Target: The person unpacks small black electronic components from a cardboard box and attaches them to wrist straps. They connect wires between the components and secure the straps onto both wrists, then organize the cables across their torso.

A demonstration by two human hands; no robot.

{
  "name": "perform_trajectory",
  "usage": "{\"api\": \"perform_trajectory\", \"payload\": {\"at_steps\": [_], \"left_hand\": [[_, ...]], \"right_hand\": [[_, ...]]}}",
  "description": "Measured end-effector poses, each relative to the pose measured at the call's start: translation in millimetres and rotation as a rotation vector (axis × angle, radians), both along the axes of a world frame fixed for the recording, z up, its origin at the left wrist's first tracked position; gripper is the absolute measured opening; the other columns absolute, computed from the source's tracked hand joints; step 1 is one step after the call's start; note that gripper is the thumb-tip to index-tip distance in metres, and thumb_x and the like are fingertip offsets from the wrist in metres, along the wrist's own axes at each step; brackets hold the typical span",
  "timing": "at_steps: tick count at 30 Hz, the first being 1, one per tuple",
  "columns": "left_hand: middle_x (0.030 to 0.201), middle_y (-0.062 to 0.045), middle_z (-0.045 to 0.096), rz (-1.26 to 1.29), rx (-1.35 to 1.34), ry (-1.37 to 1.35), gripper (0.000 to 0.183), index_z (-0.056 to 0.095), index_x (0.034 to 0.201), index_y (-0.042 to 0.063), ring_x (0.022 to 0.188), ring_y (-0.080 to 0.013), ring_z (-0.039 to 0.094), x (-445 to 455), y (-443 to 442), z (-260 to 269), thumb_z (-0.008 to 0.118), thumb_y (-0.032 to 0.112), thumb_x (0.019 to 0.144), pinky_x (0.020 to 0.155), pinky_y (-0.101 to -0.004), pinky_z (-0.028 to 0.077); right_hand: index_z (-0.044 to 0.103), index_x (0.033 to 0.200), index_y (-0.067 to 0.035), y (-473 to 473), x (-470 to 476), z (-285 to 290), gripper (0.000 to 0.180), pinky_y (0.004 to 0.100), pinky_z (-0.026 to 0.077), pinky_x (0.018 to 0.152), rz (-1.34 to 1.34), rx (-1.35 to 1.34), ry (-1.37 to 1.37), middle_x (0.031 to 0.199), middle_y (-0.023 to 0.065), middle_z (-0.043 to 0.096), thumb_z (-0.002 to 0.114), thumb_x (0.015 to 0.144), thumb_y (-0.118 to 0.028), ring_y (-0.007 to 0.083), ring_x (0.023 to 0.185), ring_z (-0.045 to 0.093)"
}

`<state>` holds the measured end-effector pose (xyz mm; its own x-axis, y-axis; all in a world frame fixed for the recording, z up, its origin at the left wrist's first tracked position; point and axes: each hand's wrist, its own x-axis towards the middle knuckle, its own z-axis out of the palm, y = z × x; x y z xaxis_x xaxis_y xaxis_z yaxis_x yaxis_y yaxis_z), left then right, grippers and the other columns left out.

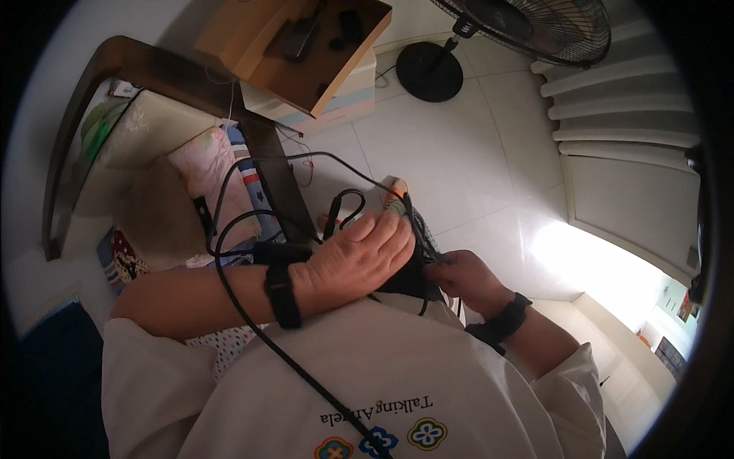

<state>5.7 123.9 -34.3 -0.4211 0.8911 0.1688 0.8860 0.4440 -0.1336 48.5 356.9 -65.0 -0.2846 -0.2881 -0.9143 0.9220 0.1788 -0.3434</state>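
Observation:
My left hand [361,252], with a black band on its wrist, lies bent over a bundle of black cable [423,229] in front of my waist. Its fingertips are turned down and partly hidden, so its hold cannot be told. On the right, my right hand [461,278] pinches the lower part of that bundle between thumb and fingers. A black cable [287,358] runs up across my light shirt and loops over my left forearm. Beside the left hand stands a thicker black cable piece [332,215] with a small loop.
A bed or bench with a dark wooden frame [275,172] holds a pink pillow [215,172] at the left. Beyond it, an open cardboard box [350,74] sits on a plastic drawer unit [361,92]. A black standing fan [430,72] is on the tiled floor, near a pale curtain [625,109].

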Motion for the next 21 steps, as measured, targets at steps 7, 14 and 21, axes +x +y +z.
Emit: {"api": "perform_trajectory", "payload": {"at_steps": [7,14,21], "left_hand": [[0.089,-0.011,0.05,-0.027,0.125,-0.234,0.018,0.056,0.09,-0.001,0.07,-0.0173,0.054,15,-13,19,0.058,0.009,0.075,0.056,-0.0209,0.046],[0.086,-0.016,0.062,0.087,-0.204,-0.65,0.022,0.065,0.084,-0.002,0.069,-0.0238,0.06,10,0,-11,0.06,0.016,0.074,0.061,-0.0332,0.051],[0.083,-0.02,0.063,0.25,-0.109,-1.158,0.029,0.061,0.085,-0.001,0.081,-0.0376,0.063,-14,-10,-24,0.069,0.027,0.079,0.07,-0.0452,0.051]], "right_hand": [[0.06,0.075,-0.004,6,2,4,0.019,0.0231,0.035,0.053,0.087,-0.016,0.059,0.061,-0.0012,0.053,0.063,0.087,-0.018,0.0072,0.055,0.045],[0.06,0.075,-0.004,-3,7,5,0.019,0.0218,0.03,0.047,-0.046,0.013,0.027,0.06,-0.0024,0.05,0.063,0.086,-0.019,0.0057,0.051,0.041],[0.059,0.073,-0.004,-8,11,5,0.02,0.0218,0.027,0.043,-0.179,0.042,0.022,0.06,-0.0025,0.049,0.064,0.085,-0.019,0.0049,0.048,0.038]]}}
